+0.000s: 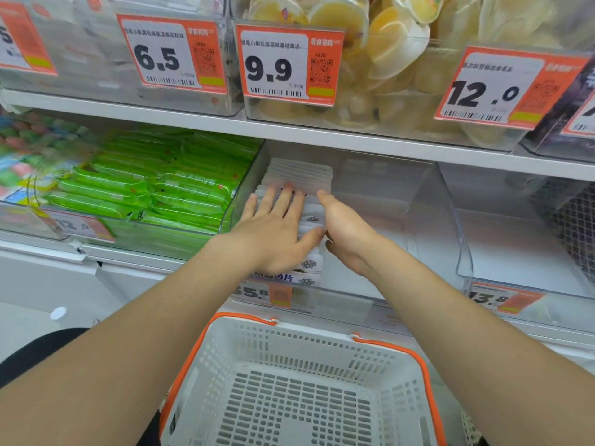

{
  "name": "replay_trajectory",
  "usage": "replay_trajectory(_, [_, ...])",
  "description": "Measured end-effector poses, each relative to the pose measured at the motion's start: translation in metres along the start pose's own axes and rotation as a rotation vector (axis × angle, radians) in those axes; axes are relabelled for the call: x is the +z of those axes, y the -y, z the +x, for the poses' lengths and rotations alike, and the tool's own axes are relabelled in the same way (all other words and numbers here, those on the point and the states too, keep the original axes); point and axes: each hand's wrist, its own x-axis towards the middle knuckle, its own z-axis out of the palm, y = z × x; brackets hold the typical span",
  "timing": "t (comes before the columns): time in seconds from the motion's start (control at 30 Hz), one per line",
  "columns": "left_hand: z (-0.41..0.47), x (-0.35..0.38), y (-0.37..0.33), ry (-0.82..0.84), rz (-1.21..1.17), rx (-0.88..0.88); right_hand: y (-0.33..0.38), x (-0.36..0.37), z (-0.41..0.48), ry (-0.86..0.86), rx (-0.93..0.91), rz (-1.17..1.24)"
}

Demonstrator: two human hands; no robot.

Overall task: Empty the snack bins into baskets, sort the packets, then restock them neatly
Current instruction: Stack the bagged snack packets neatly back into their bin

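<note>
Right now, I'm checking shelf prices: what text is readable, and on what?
"6.5": upper left price tag.
"9.9": jelly cup bin's price tag.
"12.0": upper right price tag.
"13.8": lower right price tag.
Remaining tags, Chinese print, barcodes: blurred or covered.

A: What hangs along the upper shelf?

B: Orange-and-white paper price tags in clear holders; the one reading 6.5 (170,53) is at eleven o'clock; the one reading 9.9 (288,64) is at twelve; the one reading 12.0 (505,88) is at two, tilted.

A: And under them?

B: A long white shelf board (354,140) runs across from nine o'clock to three; lower down are more orange tags; a blurred 12.0 tag (80,225) at nine, a 35.8 tag (264,292) at seven, a 13.8 tag (502,297) at four.

A: Anything else?

B: A small white round disc (58,313) at eight o'clock, on a pale surface; a dark diamond-pattern mesh (576,220) at three.
</note>
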Motion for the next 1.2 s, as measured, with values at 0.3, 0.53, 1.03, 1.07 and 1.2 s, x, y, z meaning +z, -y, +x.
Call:
replay_trajectory(0.3, [-0.02, -0.02, 0.002, 0.092, -0.068, 0.046, 0.01, -0.014, -0.013, -0.127, 0.036, -0.128])
replay_trajectory(0.53, [-0.061, -0.048, 0.002, 0.363, -0.07, 0.097, -0.003, -0.03, -0.043, 0.333, 0.163, -0.171])
replay_trajectory(1.03, [-0.059, 0.003, 0.001, 0.075, 0.066, 0.026, -0.019, -0.018, -0.038, 0.105, -0.061, -0.386])
replay_trajectory(1.07, [-0.056, 0.006, 0.001, 0.048, 0.074, 0.027, -0.02, -0.017, -0.035, 0.115, -0.043, -0.327])
replay_trajectory(1.2, [-0.049, 0.011, -0.001, -0.038, 0.117, 0.052, -0.016, -0.013, -0.024, 0.04, -0.023, -0.267])
